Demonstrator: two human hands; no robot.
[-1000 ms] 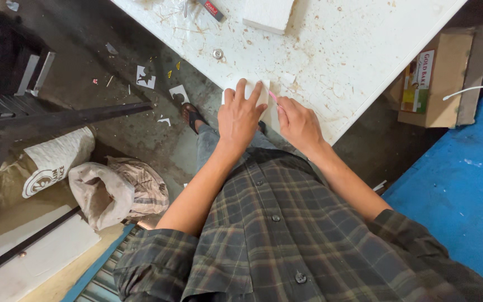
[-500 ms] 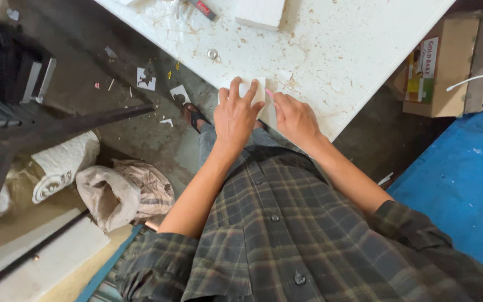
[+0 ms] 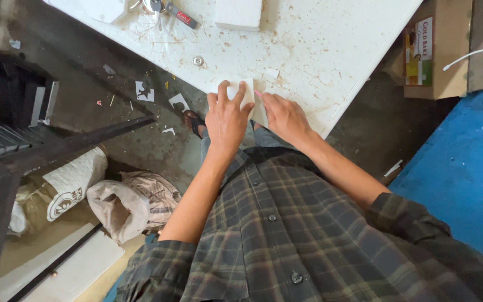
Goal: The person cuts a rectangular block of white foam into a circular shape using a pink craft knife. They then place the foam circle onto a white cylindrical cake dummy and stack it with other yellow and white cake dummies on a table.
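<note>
- Small white flat sheet piece [image 3: 248,94] at near edge of white, stained worktop [image 3: 320,50]; left hand [image 3: 227,114] pressed flat on it, fingers spread, no grasp.
- Right hand [image 3: 285,116] just beside, grip pinched on a thin pink-tipped tool [image 3: 257,94] touching the sheet's right edge.
- Count: two hands, one sheet, one white foam block [image 3: 239,12], one key bunch [image 3: 166,10], one metal washer [image 3: 198,60].
- Room: dark concrete floor [image 3: 135,128] with paper scraps, cardboard box [image 3: 440,50], blue tarp [image 3: 465,168], sacks [image 3: 113,196].
</note>
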